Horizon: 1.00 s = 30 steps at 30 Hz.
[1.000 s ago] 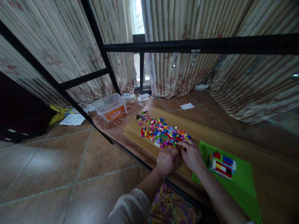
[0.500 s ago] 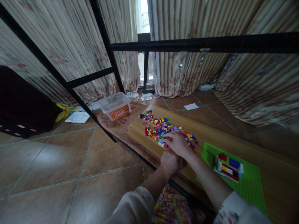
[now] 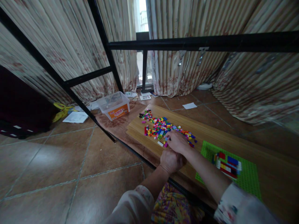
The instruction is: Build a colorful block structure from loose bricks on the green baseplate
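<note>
Striped curtains hang behind a wooden board where little bricks lie; these look light, hard, best pinched by their sides; the right hand bends over them, the left hand curls nearer; I cannot tell what either grip holds.

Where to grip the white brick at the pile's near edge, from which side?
Likely pinch the white brick mid-length across its long sides, from above, near side: it lies flat and elongated, with bare board in front and the pile behind.
</note>
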Motion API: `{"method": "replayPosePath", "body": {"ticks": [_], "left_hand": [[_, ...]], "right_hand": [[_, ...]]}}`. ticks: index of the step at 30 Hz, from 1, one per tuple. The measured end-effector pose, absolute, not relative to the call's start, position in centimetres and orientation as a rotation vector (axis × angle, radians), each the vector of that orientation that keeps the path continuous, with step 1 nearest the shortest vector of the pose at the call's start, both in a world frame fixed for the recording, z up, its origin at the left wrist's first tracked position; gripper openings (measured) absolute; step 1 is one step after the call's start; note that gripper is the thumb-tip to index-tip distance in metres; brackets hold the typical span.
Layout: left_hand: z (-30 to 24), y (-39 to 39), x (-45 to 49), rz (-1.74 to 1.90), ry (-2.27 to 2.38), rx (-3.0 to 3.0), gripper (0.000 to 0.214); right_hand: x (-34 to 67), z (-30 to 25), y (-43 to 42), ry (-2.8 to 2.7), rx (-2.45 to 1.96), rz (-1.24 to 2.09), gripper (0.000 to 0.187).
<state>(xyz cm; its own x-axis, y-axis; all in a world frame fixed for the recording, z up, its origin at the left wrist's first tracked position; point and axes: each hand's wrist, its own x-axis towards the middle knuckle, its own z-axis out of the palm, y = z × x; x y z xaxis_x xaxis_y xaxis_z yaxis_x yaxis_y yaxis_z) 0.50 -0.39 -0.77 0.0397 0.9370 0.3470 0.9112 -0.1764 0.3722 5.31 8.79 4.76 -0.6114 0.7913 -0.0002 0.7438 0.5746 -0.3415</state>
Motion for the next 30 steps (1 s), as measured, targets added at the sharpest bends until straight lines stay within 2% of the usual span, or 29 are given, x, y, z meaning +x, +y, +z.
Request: {"method": "replayPosePath", "body": {"ticks": [4, 9, 16, 25, 30], "left_hand": [[-1.0, -0.4, 0.4, 0.808, 1.972, 2.210, 0.017], [-1.5, -0.2, 0.4, 0.844, 1.955, 2.213, 0.019], [-1.5, -0.1, 0.3, 0.879, 1.936, 2.256, 0.015], [-1.6, -0.1, 0.1, 0.880, 1.902, 2.245, 0.010], [-1.3, -0.1, 0.0, 0.878, 1.885, 2.199, 0.009]], "right_hand": [[5.9, 4.8, 8.5, -2.590, -1.384, 0.391, 0.025], [5.0, 4.9, 8.5, -2.587, -1.297, 0.406, 0.023], [2.8, 4.7, 10.3, -2.653, -1.158, 0.394, 0.035], [2.4, 4.3, 11.1, -2.692, -1.068, 0.459, 0.015], [3.5, 4.5, 11.0, -2.554, -1.142, 0.545, 0.011]]}}
